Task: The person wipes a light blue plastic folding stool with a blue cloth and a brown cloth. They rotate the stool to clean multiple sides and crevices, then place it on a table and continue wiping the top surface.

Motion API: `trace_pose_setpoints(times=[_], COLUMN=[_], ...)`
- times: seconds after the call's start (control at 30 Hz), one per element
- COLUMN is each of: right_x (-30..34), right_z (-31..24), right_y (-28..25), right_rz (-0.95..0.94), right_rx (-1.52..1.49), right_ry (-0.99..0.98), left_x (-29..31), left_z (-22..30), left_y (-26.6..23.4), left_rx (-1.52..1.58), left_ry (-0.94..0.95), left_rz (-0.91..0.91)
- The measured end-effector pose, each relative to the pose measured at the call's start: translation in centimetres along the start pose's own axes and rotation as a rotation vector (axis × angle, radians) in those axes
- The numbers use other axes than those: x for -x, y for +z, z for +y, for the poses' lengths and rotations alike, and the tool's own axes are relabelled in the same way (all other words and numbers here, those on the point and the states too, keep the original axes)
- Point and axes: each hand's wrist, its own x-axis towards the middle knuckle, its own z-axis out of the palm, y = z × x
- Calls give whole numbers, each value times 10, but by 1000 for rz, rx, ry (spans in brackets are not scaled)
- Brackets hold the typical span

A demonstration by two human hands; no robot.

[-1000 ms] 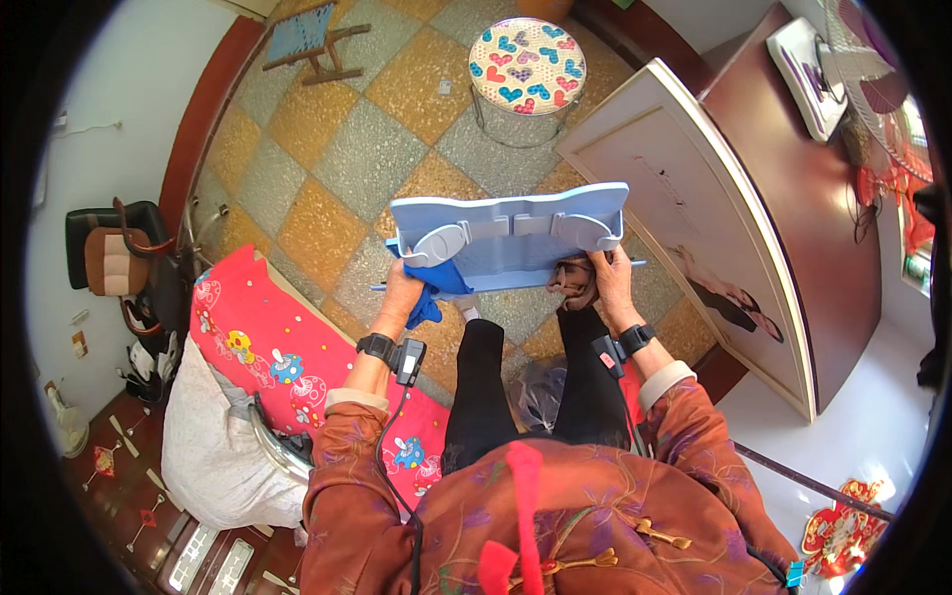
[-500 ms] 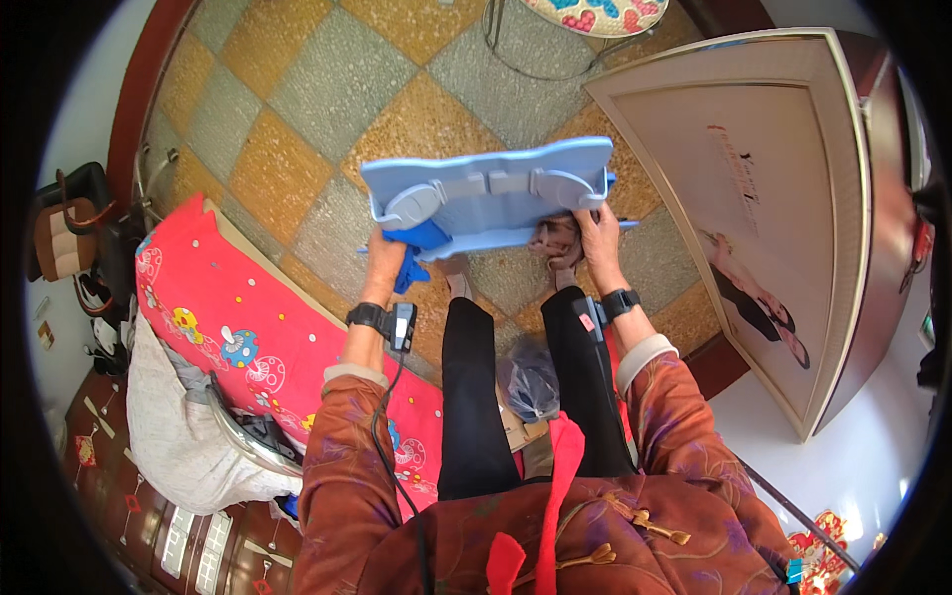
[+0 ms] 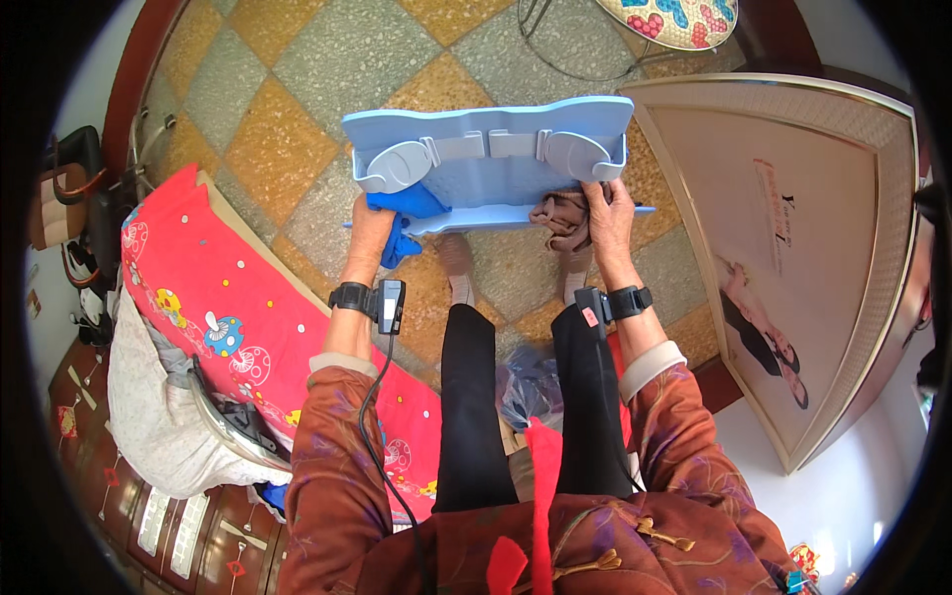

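Observation:
Out in front of me is a light blue plastic panel (image 3: 476, 180) with upturned edges and pale grey folding clips on its inner face; its exact kind is unclear. My left hand (image 3: 371, 226) is closed at its left end, a bright blue cloth (image 3: 409, 201) bunched between thumb and panel and hanging below. At the other end my right hand (image 3: 612, 220) grips the panel, with a crumpled brown cloth (image 3: 563, 218) pressed under the fingers. Both cloths touch the panel's lower edge. Some fingers are hidden behind the plastic.
A large framed picture panel (image 3: 803, 238) leans at the right. To the left lies a red patterned cover (image 3: 238, 327), with grey-white fabric (image 3: 149, 416) beside it. A round patterned stool (image 3: 674, 20) stands far off. Between my legs sits a clear plastic bag (image 3: 529, 387).
The panel has risen a little in the picture and tipped so more of its inner face shows. Both hands have kept hold of it, and the brown cloth is more visible.

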Motion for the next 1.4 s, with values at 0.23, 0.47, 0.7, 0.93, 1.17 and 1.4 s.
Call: trace_pose_setpoints(times=[0.23,0.47,0.7,0.93,1.17,1.4], right_x=[-10,-57,-104,-76,-68,-67], right_z=[3,-1,-50,-96,-90,-82], right_y=[-33,-63,-59,-16,1,-4], right_rz=[-236,-99,370,-310,-110,-89], right_rx=[122,174,-901,54,481,484], right_ry=[-27,-190,61,-291,-586,-590], left_x=[0,2,-5,-4,-12,4], left_z=[-5,-7,-1,-3,-1,12], left_y=[2,2,1,-3,6,23], left_rx=[-8,6,76,90,9,222], left_ry=[88,269,282,210,243,335], left_rz=[35,13,-37,-91,0,208])
